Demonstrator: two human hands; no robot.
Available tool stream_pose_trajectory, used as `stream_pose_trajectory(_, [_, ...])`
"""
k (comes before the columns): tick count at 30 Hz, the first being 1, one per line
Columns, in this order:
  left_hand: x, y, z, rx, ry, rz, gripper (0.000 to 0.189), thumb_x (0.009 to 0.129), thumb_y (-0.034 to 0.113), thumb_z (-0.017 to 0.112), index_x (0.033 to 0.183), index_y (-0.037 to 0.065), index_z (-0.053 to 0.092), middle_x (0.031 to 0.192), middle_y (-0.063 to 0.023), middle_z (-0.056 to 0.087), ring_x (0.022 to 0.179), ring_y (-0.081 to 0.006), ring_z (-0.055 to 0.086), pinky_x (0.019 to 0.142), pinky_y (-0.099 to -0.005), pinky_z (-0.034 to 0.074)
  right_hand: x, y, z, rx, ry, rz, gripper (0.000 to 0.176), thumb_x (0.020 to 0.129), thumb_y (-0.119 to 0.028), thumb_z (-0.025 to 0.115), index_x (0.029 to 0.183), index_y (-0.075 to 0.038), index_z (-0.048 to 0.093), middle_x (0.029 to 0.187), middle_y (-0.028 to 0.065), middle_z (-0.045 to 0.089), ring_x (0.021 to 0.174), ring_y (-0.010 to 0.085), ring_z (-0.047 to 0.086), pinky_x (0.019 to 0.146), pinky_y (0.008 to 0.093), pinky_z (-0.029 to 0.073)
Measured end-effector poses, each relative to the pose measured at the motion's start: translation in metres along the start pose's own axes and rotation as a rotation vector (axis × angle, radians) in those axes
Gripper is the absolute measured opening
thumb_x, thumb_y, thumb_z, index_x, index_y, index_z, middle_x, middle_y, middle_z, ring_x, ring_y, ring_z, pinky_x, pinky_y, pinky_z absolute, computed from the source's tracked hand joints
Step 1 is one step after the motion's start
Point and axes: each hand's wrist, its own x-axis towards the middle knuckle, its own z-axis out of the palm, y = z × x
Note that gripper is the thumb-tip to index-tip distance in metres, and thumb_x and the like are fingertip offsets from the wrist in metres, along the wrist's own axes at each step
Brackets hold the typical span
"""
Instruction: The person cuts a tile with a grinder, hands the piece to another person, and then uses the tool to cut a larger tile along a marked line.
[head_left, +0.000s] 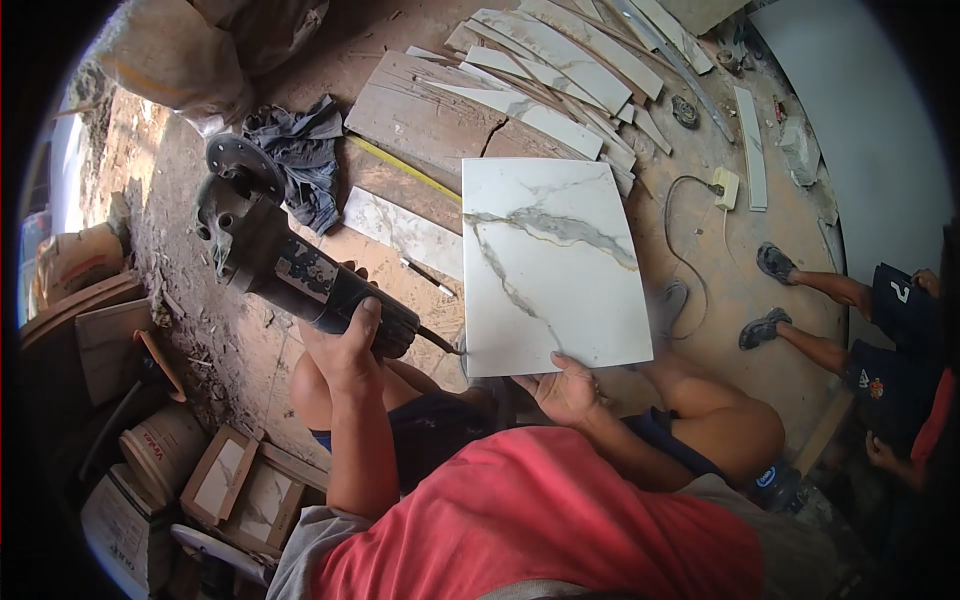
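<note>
My left hand [352, 330] is wrapped round the body of a dark angle grinder [300, 272], its disc end [246, 168] pointing up and to the left. A cord runs from the back of the grinder toward the tile's lower left corner. My right hand [566, 388] grips the lower edge of a white marble-patterned tile [555, 290] with grey and gold veins. The thumb lies on the tile's face and the other fingers are partly hidden beneath it. The tile is held above my bent legs, apart from the grinder body.
Cut tile strips [560, 60] lie piled at the back beside a cracked board [430, 120]. A yellow tape measure [405, 168], a marker [428, 277], a cloth [300, 150] and a power socket [726, 188] lie about. Another person's legs [815, 345] are at right; buckets [165, 445] stand left.
</note>
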Motion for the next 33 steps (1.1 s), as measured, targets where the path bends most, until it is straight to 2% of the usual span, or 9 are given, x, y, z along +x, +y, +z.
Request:
stream_pose_trajectory(3, [-0.002, 0.003, -0.010, -0.022, 0.034, -0.056, 0.060, 0.068, 0.009, 0.075, 0.122, -0.003, 0.050, 0.111, -0.0133, 0.058, 0.099, -0.0225, 0.060, 0.092, -0.0379, 0.049, 0.018, 0.008, -0.006, 0.016, -0.018, 0.052, 0.046, 0.095, -0.018, 0.053, 0.139, -0.010, 0.043, 0.141, 0.0082, 0.052, 0.132, 0.0280, 0.048, 0.111, 0.0520, 0.040])
stream_pose_trajectory(5, [-0.002, 0.004, -0.016, 0.042, 0.044, -0.063, 0.066, 0.071, 0.012, 0.073, 0.130, -0.001, 0.045, 0.116, -0.0153, 0.056, 0.107, -0.0276, 0.058, 0.096, -0.0432, 0.048, 0.027, 0.016, -0.015, 0.026, 0.020, 0.099, 0.042, 0.094, -0.015, 0.054, 0.136, -0.013, 0.045, 0.136, 0.0048, 0.055, 0.130, 0.0256, 0.050, 0.110, 0.0528, 0.041])
stream_pose_trajectory(9, [-0.003, 0.006, -0.024, 0.090, 0.097, -0.065, 0.068, 0.072, 0.015, 0.073, 0.132, -0.001, 0.043, 0.122, -0.0159, 0.054, 0.115, -0.0308, 0.056, 0.100, -0.0468, 0.047, 0.038, 0.021, -0.031, 0.021, -0.018, 0.118, 0.045, 0.092, -0.015, 0.057, 0.136, -0.012, 0.045, 0.135, 0.0057, 0.055, 0.129, 0.0250, 0.051, 0.108, 0.0509, 0.044])
stream_pose_trajectory(10, [-0.005, 0.006, -0.028, 0.102, 0.089, -0.057, 0.068, 0.072, 0.015, 0.073, 0.131, -0.001, 0.044, 0.123, -0.0163, 0.054, 0.117, -0.0315, 0.056, 0.100, -0.0473, 0.048, 0.041, 0.023, -0.035, 0.047, -0.052, 0.116, 0.048, 0.091, -0.013, 0.058, 0.136, -0.012, 0.045, 0.132, 0.0066, 0.057, 0.125, 0.0254, 0.055, 0.105, 0.0481, 0.047])
stream_pose_trajectory(13, [-0.011, 0.006, -0.041, 0.111, 0.071, -0.061, 0.068, 0.072, 0.016, 0.075, 0.131, 0.000, 0.045, 0.123, -0.0160, 0.054, 0.115, -0.0308, 0.056, 0.098, -0.0467, 0.050, 0.054, 0.027, -0.041, 0.048, -0.140, 0.143, 0.048, 0.090, -0.011, 0.060, 0.136, -0.012, 0.045, 0.129, 0.0073, 0.059, 0.119, 0.0254, 0.058, 0.102, 0.0440, 0.050])
stream_pose_trajectory(22, [-0.012, 0.004, -0.046, 0.120, 0.058, -0.021, 0.071, 0.073, 0.021, 0.077, 0.132, -0.001, 0.044, 0.122, -0.0152, 0.056, 0.112, -0.0279, 0.058, 0.097, -0.0444, 0.051, 0.120, 0.061, -0.064, 0.159, -0.087, 0.140, 0.033, 0.093, -0.007, 0.058, 0.126, -0.008, 0.052, 0.118, 0.0086, 0.064, 0.099, 0.0223, 0.067, 0.087, 0.0366, 0.058])
stream_pose_trajectory(25, [-0.013, 0.004, -0.044, 0.140, 0.009, -0.015, 0.077, 0.073, 0.022, 0.078, 0.137, 0.000, 0.041, 0.123, -0.0155, 0.056, 0.113, -0.0278, 0.058, 0.097, -0.0445, 0.051, 0.133, 0.069, -0.080, 0.210, -0.083, 0.152, 0.033, 0.094, -0.010, 0.058, 0.126, -0.007, 0.052, 0.116, 0.0116, 0.066, 0.098, 0.0245, 0.069, 0.090, 0.0383, 0.058])
stream_pose_trajectory(30, [-0.016, -0.003, -0.039, 0.078, -0.033, -0.006, 0.086, 0.074, 0.024, 0.079, 0.144, 0.000, 0.034, 0.125, -0.0158, 0.055, 0.115, -0.0279, 0.058, 0.097, -0.0451, 0.051, 0.163, 0.061, -0.067, 0.172, -0.129, 0.061, 0.039, 0.091, -0.008, 0.061, 0.129, -0.007, 0.051, 0.118, 0.0094, 0.065, 0.101, 0.0244, 0.067, 0.091, 0.0365, 0.058])
stream_pose_trajectory(33, [-0.016, -0.003, -0.034, 0.046, -0.046, -0.013, 0.086, 0.076, 0.024, 0.078, 0.145, 0.000, 0.033, 0.125, -0.0161, 0.055, 0.115, -0.0276, 0.058, 0.098, -0.0448, 0.051, 0.191, 0.049, -0.059, 0.158, -0.066, 0.036, 0.042, 0.089, -0.009, 0.064, 0.129, -0.008, 0.050, 0.118, 0.0084, 0.064, 0.102, 0.0242, 0.066, 0.092, 0.0358, 0.058])
